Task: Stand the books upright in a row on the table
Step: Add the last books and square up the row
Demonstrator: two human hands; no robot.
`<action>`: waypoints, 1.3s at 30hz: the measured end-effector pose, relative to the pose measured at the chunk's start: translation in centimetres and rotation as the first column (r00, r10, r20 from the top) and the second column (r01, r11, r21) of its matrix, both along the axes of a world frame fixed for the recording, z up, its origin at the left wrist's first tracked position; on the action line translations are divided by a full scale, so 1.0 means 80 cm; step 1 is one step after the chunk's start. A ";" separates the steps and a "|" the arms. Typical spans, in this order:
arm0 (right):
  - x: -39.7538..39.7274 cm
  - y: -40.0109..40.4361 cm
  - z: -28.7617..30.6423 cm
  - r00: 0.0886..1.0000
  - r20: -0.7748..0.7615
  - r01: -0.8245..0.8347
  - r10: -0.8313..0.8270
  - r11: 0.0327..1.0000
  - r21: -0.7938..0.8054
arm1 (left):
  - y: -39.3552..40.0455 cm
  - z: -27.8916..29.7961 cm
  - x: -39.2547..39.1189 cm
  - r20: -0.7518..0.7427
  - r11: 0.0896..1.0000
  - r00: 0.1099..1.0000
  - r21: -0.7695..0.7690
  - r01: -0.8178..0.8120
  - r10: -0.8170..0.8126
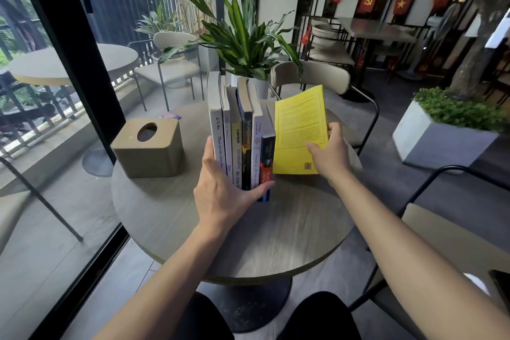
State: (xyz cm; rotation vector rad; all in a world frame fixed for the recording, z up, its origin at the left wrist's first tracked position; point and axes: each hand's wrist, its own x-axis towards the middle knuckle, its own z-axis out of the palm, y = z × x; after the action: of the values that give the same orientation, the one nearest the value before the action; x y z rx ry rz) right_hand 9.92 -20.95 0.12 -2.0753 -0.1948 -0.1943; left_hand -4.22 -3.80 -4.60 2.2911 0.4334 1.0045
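Observation:
Several books stand upright in a tight row, spines toward me, on the round wooden table. My left hand wraps the near end of the row, fingers on the leftmost grey book and thumb against the dark blue book at the right. A yellow book stands tilted at the right end of the row, its cover facing me. My right hand grips its right edge, thumb on the cover.
A tan tissue box sits on the table left of the books. A potted plant and a beige chair are behind the table. A second chair stands at my right; glass wall at left.

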 end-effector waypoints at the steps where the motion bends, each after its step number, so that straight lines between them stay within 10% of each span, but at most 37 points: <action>1: -0.007 0.001 0.002 0.999 0.045 -0.017 0.016 1.000 0.021 | 0.000 0.000 0.000 0.003 1.000 1.000 -0.003 0.002 -0.002; 10: -0.073 0.020 -0.011 0.939 0.287 -0.238 0.191 0.962 0.137 | 0.000 0.000 0.001 0.015 1.000 1.000 -0.002 -0.003 0.003; 17: -0.094 0.025 -0.036 0.870 0.038 -0.486 0.492 0.840 0.241 | 0.008 0.001 -0.002 0.007 0.997 1.000 -0.078 0.018 -0.017; 27: -0.088 0.018 -0.025 0.753 -0.105 -0.658 0.650 0.745 -0.106 | 0.045 0.023 -0.003 -0.090 0.974 0.975 -0.116 0.194 -0.205; 39: -0.074 0.053 -0.034 0.828 0.004 -0.561 0.561 0.827 -0.034 | 0.094 0.070 -0.002 -0.435 0.950 0.887 0.312 -0.015 0.157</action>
State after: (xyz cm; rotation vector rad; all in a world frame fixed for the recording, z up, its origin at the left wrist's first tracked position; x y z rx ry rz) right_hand 3.96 -16.71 -2.56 -1.9549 -0.8115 0.1589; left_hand -4.36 3.74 1.04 2.8174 0.6125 0.5887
